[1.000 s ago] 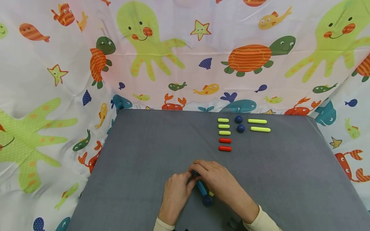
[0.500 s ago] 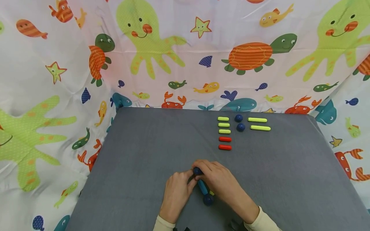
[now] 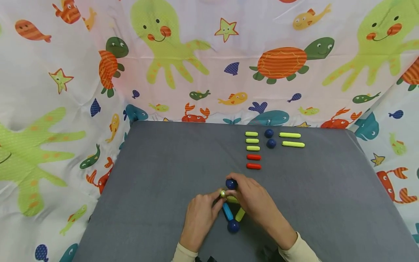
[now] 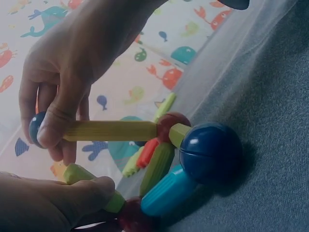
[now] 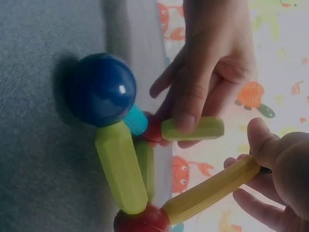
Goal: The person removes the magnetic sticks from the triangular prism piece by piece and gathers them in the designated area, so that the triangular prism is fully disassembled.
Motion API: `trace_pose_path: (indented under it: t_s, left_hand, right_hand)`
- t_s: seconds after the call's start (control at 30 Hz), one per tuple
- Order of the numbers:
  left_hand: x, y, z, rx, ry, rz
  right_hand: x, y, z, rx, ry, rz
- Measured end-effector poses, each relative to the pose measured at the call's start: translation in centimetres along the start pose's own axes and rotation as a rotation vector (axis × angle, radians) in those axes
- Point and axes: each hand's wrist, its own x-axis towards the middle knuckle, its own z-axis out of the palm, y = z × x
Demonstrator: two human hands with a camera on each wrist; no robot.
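A triangle of two green sticks and a light-blue stick (image 3: 227,211) joins a large blue ball (image 3: 233,226) and two red balls (image 4: 171,121) (image 4: 135,215). My left hand (image 3: 200,220) (image 5: 212,72) pinches a short green stick (image 5: 212,129) that rises from one red ball; its free end shows from above. My right hand (image 3: 262,209) (image 4: 72,58) holds a small dark blue ball (image 3: 231,184) (image 4: 36,129) at the end of a longer yellow stick (image 4: 111,130) (image 5: 210,188). This stick leans from the other red ball. The two hands are apart at the fingertips.
On the far part of the grey table (image 3: 157,174) lie three short green sticks (image 3: 252,141), two red sticks (image 3: 253,166), two blue balls (image 3: 271,143) and two longer green sticks (image 3: 293,144). A printed sea-animal cloth (image 3: 196,58) hangs behind and at the sides.
My right hand has moved up and right with the blue ball, away from my left fingers. The short stick's end and more of the triangle have come into sight. My left hand has hardly moved.
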Motion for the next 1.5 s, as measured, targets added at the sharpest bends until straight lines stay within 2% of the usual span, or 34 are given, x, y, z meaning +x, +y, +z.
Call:
trace_pose_path:
  t_s: [0.17,0.33,0.63,0.87,1.03,1.2,1.33,1.5]
  left_hand:
    - [0.0,0.0,0.0,0.020,0.004,0.004]
    - [0.0,0.1,0.1,0.025,0.015,0.007]
    - [0.1,0.1,0.1,0.020,0.007,0.001]
    - [0.1,0.1,0.1,0.026,0.016,0.007]
    - [0.1,0.1,0.2,0.035,0.025,0.021]
    - [0.1,0.2,0.3,0.030,0.039,0.042]
    - [0.1,0.3,0.3,0.025,0.046,0.043]
    - [0.2,0.4,0.3,0.011,0.037,0.021]
  right_hand:
    - [0.0,0.2,0.1,0.032,-0.023,-0.050]
    - [0.0,0.2,0.1,0.043,0.019,-0.098]
    - [-0.2,0.2,0.1,0.069,0.027,-0.069]
    - [-0.1,0.2,0.1,0.025,0.080,-0.080]
    - [0.1,0.8,-0.7,-0.005,0.093,-0.079]
    - [0.5,2.6,-2.1,-0.070,0.118,-0.033]
    - [0.7,4.7,-3.1,-0.093,0.115,0.056]
    - [0.8,8.0,-4.5,-0.105,0.069,0.170]
